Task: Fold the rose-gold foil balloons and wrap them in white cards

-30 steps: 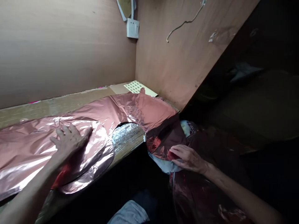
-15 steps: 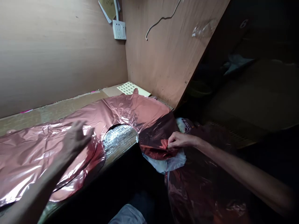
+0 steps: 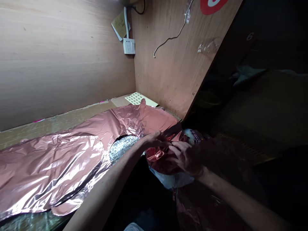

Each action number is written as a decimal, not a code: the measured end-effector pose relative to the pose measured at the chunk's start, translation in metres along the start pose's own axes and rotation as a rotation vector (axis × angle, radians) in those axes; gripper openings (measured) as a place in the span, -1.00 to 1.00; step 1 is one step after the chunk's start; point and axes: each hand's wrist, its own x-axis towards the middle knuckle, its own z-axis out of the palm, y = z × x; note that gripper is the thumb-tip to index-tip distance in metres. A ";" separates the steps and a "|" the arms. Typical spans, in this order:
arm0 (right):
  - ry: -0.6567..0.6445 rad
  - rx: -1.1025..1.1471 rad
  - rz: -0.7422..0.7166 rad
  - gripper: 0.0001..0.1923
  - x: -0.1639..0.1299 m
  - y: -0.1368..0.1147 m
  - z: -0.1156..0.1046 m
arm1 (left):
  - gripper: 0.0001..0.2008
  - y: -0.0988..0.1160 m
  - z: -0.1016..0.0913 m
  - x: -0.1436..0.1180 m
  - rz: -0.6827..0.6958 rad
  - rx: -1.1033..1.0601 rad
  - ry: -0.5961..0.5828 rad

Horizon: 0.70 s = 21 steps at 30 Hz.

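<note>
- Across the lower left of the frame, a workbench (image 3: 60, 120) is covered by a wide sheet of pink foil (image 3: 48, 160), wrinkled and shiny.
- Wooden walls (image 3: 60, 57) stand behind and to the right of it; a white socket (image 3: 129, 46) sits in the corner at the upper middle.
- At the back of the bench lies a pale sheet with small squares (image 3: 138, 98).
- At the bench edge, in the middle of the frame, a round foil piece (image 3: 158, 157) hangs over a pale plastic bag (image 3: 172, 179).
- The left hand (image 3: 155, 140) pinches the top edge of this piece with closed fingers.
- The right hand (image 3: 186, 157) grips the same piece just beside it, fingers curled.
- Darkness hides the right side of the frame.
</note>
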 end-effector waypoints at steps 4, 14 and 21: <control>-0.012 0.041 0.043 -0.71 -0.041 -0.022 0.024 | -0.59 0.010 0.004 0.005 -0.025 0.001 0.032; -0.451 0.349 0.141 -0.75 -0.032 -0.012 -0.010 | -0.95 -0.028 -0.067 -0.135 -0.211 -0.826 1.552; -0.034 0.559 -0.080 -0.70 0.119 -0.077 0.008 | -0.89 -0.066 -0.004 -0.249 -0.187 -1.205 1.929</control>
